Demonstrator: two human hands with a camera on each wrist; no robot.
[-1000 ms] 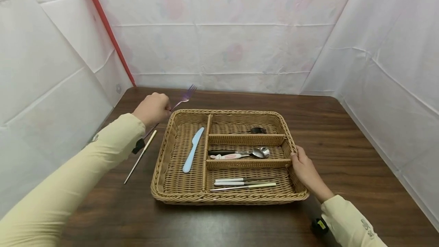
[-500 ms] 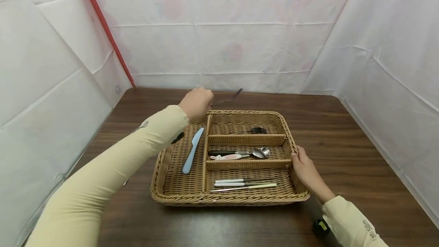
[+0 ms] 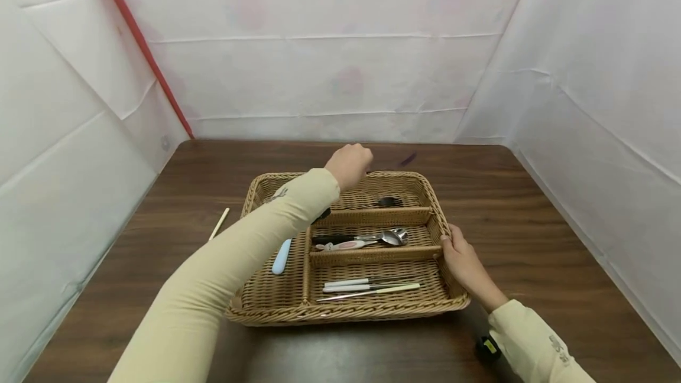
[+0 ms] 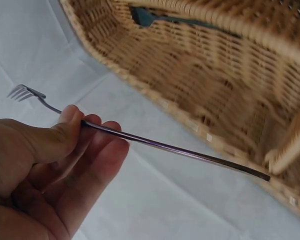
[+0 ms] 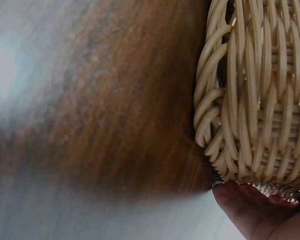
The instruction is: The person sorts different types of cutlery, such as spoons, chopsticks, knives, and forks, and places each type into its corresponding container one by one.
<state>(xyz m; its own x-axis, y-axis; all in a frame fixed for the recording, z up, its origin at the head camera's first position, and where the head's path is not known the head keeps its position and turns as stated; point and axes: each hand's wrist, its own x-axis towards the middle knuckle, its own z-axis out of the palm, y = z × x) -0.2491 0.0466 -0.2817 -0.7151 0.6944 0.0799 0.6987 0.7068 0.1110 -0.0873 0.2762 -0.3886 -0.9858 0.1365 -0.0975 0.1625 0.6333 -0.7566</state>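
Note:
My left hand [image 3: 349,166] pinches a purple metal fork [image 4: 165,147] by its handle between thumb and fingers, over the far rim of a wicker cutlery basket [image 3: 348,313]. In the left wrist view the tines point away from the basket and the handle end overlaps its rim. My right hand [image 3: 468,265] grips the basket's right rim. A dark fork [image 3: 390,201] lies in the back right compartment, near the left hand. Spoons [image 3: 392,237] lie in the middle one. The front one holds slim chopsticks [image 3: 393,290] with white or pale yellow ends.
A light blue knife [image 3: 282,257], partly hidden by the left sleeve, lies in the long left compartment. On the dark wooden table [image 3: 159,241], left of the basket, lies a chopstick [image 3: 219,223], partly covered by the arm. White sheets [image 3: 319,75] enclose the back and sides.
My left hand has carried the purple fork rightward from the basket's left side to above its back right compartment. The right hand stays on the rim. The head view has shifted slightly.

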